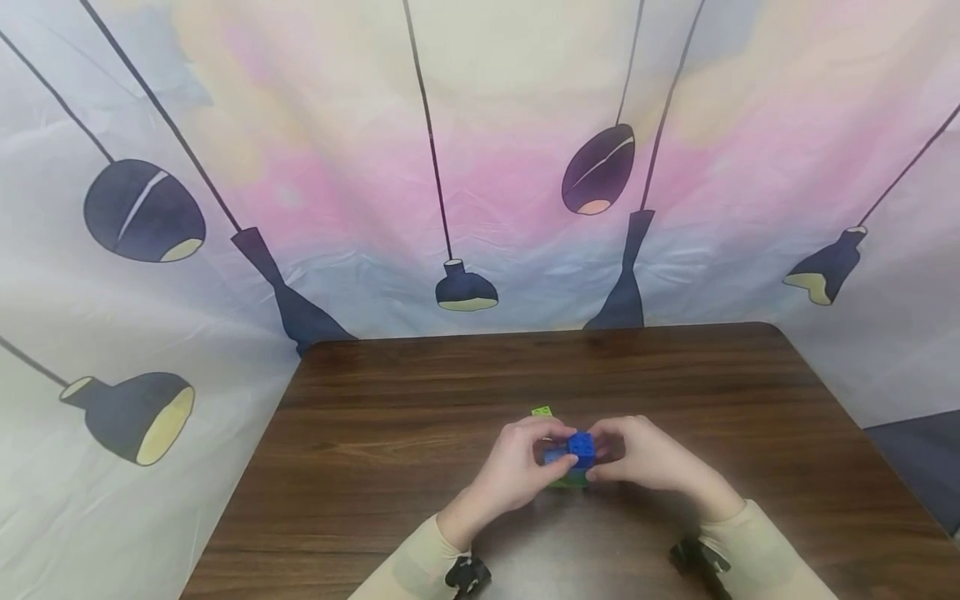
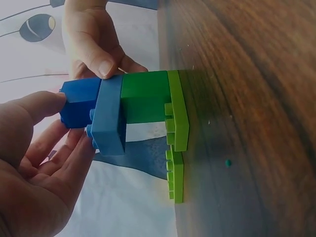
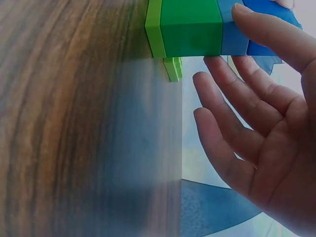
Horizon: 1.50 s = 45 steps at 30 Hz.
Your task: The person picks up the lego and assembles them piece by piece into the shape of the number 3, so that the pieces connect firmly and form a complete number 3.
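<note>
A small stack of toy building bricks stands on the table, with a dark blue brick point(image 1: 581, 447) at its top. Under that, in the left wrist view, come a longer light blue brick point(image 2: 109, 118), a dark green brick point(image 2: 145, 96) and a flat lime green brick point(image 2: 180, 118) against the tabletop. My left hand point(image 1: 517, 462) pinches the dark blue brick between thumb and fingers. From the other side my right hand point(image 1: 645, 454) grips the stack at the light blue brick, thumb point(image 3: 252, 17) on its near face; its lower fingers touch nothing.
Another flat lime green brick point(image 1: 542, 411) lies just behind the stack, partly covered by the left hand in the head view. The brown wooden table point(image 1: 420, 375) reaches back to a cloth backdrop point(image 1: 337, 183) painted with hanging lamps.
</note>
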Motion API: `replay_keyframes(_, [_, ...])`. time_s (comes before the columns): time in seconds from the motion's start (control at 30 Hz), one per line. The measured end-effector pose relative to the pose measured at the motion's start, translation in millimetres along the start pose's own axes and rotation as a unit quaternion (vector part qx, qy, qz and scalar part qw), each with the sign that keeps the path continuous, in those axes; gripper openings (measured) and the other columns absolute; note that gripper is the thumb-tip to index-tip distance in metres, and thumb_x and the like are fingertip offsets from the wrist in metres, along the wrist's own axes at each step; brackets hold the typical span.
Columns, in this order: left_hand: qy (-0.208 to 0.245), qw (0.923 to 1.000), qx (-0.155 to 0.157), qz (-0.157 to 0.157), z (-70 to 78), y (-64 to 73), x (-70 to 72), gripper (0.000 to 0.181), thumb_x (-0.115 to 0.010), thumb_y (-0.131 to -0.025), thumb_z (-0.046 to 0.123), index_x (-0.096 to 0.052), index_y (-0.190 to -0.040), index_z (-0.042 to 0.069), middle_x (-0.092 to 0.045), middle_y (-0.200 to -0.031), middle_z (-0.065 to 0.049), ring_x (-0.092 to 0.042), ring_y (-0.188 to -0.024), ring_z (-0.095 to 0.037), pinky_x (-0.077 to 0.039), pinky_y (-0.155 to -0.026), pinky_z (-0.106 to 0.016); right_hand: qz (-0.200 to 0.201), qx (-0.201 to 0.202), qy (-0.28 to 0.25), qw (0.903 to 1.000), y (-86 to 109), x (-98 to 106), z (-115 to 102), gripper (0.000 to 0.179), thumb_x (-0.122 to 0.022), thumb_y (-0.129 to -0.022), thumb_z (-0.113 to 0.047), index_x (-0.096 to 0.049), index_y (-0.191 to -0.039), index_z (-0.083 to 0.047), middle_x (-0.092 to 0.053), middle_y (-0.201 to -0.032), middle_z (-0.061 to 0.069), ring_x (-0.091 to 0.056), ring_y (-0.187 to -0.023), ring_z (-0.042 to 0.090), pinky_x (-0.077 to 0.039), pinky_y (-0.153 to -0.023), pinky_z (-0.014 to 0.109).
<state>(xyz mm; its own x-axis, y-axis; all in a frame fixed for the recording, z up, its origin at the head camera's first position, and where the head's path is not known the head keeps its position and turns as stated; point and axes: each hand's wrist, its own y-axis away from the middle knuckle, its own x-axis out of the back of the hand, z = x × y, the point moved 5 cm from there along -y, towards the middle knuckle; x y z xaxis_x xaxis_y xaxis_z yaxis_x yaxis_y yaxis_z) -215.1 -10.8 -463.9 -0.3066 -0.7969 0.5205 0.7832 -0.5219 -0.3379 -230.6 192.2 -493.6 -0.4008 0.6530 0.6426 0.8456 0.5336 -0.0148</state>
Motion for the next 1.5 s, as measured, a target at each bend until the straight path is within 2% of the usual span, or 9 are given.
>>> replay_keyframes(0.37, [0.009, 0.9999, 0.011, 0.004, -0.4, 0.3, -2.0, 0.026, -0.084, -0.094, 0.009, -0.078, -0.119, 0.008, -0.074, -0.114, 0.000, -0.070, -0.105, -0.008, -0.056, -0.090, -0.021, 0.004, -0.008, 0.018, 0.9998, -0.5, 0.4, -0.4, 0.031, -0.090, -0.089, -0.031, -0.075, -0.112, -0.018, -0.075, -0.102, -0.014, -0.073, -0.096, 0.008, -0.060, -0.086, 0.034])
replay_keyframes(0.67, [-0.017, 0.9998, 0.006, 0.006, 3.2, 0.8, -2.2, 0.026, -0.084, -0.095, 0.012, -0.078, -0.119, 0.010, -0.074, -0.114, 0.003, -0.069, -0.105, -0.007, -0.056, -0.092, -0.024, 0.015, -0.012, 0.022, 0.9996, 1.4, 1.4, -1.9, 0.023, -0.091, -0.087, -0.031, -0.074, -0.102, -0.024, -0.075, -0.099, -0.016, -0.073, -0.096, 0.009, -0.061, -0.086, 0.037])
replay_keyframes(1.3, [-0.049, 0.9988, -0.005, -0.006, 4.4, -0.9, -1.8, 0.026, -0.084, -0.095, 0.014, -0.077, -0.120, 0.009, -0.074, -0.115, 0.002, -0.069, -0.109, -0.010, -0.055, -0.097, -0.027, 0.017, -0.024, 0.028, 0.9992, 1.8, 1.8, -3.2, 0.024, -0.092, -0.087, -0.030, -0.074, -0.101, -0.024, -0.074, -0.100, -0.016, -0.072, -0.097, 0.010, -0.060, -0.085, 0.037])
replay_keyframes(1.5, [-0.020, 0.9997, 0.003, -0.012, -3.3, -3.1, 0.4, 0.028, -0.085, -0.095, 0.017, -0.078, -0.121, 0.009, -0.075, -0.116, 0.002, -0.068, -0.112, -0.013, -0.054, -0.099, -0.027, 0.019, -0.027, 0.034, 0.9989, 1.7, 1.1, -1.8, 0.025, -0.092, -0.086, -0.031, -0.073, -0.101, -0.024, -0.074, -0.100, -0.015, -0.072, -0.097, 0.010, -0.060, -0.085, 0.039])
